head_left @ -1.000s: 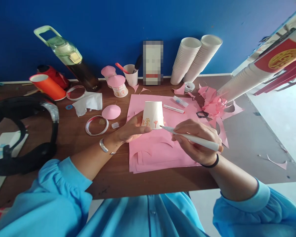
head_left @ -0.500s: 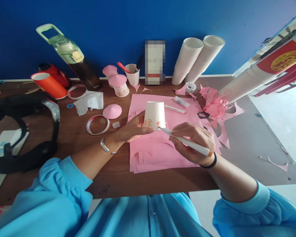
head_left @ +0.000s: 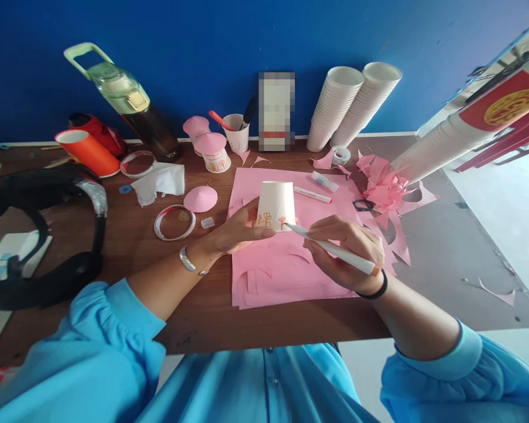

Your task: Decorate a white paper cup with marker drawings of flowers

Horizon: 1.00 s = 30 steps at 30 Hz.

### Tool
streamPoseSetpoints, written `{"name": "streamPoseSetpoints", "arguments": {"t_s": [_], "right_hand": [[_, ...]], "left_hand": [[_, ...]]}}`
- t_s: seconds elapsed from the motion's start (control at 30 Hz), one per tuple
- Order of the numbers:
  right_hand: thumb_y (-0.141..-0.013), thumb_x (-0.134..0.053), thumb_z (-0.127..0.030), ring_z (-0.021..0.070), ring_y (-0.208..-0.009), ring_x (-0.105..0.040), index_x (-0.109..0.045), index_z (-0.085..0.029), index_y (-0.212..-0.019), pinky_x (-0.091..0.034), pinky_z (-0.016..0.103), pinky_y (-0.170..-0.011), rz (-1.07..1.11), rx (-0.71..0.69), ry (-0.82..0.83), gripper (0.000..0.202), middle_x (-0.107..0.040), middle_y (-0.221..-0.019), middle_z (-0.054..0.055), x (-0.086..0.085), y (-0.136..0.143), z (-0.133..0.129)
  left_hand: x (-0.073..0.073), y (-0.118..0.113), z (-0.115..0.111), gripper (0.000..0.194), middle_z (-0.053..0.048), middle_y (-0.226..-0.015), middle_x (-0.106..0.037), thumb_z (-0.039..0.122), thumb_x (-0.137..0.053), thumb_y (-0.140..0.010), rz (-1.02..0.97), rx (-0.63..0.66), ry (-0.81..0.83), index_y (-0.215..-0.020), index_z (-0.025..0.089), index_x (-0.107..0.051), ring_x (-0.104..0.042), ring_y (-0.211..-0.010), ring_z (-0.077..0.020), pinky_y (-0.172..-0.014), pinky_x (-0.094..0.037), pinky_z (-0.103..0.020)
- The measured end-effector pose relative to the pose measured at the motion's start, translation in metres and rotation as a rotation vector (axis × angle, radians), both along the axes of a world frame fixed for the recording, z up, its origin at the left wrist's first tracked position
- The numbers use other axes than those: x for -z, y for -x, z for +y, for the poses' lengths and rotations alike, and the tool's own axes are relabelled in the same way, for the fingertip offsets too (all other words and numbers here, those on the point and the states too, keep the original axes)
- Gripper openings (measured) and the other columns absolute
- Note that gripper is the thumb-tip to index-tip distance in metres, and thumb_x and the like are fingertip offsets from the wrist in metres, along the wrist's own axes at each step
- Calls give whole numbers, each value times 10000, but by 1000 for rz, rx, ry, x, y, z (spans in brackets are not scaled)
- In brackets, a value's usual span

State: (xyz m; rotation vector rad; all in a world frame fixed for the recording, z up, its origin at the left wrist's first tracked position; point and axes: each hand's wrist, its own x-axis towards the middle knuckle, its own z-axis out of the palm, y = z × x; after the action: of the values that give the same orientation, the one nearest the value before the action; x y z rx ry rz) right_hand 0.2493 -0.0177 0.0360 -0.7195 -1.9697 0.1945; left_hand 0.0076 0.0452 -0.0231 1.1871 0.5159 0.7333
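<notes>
My left hand [head_left: 241,229] grips a white paper cup [head_left: 277,200], held upside down with its narrow base upward. Orange and red flowers are drawn near the cup's lower rim. In my right hand [head_left: 346,249] is a white marker [head_left: 344,255] with an orange end, its tip at the drawn red flower. Beneath both hands lies a stack of pink paper [head_left: 268,282]. A second white marker [head_left: 312,194] with a red end rests on the paper behind the cup, close to a small clear glue bottle [head_left: 325,181].
Decorated cups with pink cone tops [head_left: 210,144], a pen cup [head_left: 237,140] and a water bottle [head_left: 127,100] stand at the back. Stacked paper cups [head_left: 335,108] lean on the blue wall. Pink scraps [head_left: 381,182] lie right; tape rolls [head_left: 174,223] and a black headset [head_left: 97,235] lie left.
The marker tip has shifted very slightly upward against the cup, along with my right hand. The cup and my left hand stay in place.
</notes>
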Motion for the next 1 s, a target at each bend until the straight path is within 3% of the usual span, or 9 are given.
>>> {"name": "streamPoseSetpoints", "arguments": {"t_s": [0.67,1.0], "right_hand": [[-926,-698,-82,173,-687,-771,-646,-233,-1047,-629,258,-592,-23,-13,-24,200,-761,-794,26,1,3,-1],[-924,-699,-78,175,-687,-761,-647,-221,-1060,-621,274,-573,-32,-5,-32,203,-750,-803,31,-4,1,-3]], "left_hand": [[-6,-1,-3,723,-128,-1395,-722,378,-905,-798,-8,-9,-16,-1443,265,-599,-660,-1350,-371,-1118,-516,-551],[-6,-2,-3,689,-116,-1355,-719,387,-911,-790,-10,-16,-24,-1398,260,-611,-681,-1284,-348,-1041,-540,-494]]}}
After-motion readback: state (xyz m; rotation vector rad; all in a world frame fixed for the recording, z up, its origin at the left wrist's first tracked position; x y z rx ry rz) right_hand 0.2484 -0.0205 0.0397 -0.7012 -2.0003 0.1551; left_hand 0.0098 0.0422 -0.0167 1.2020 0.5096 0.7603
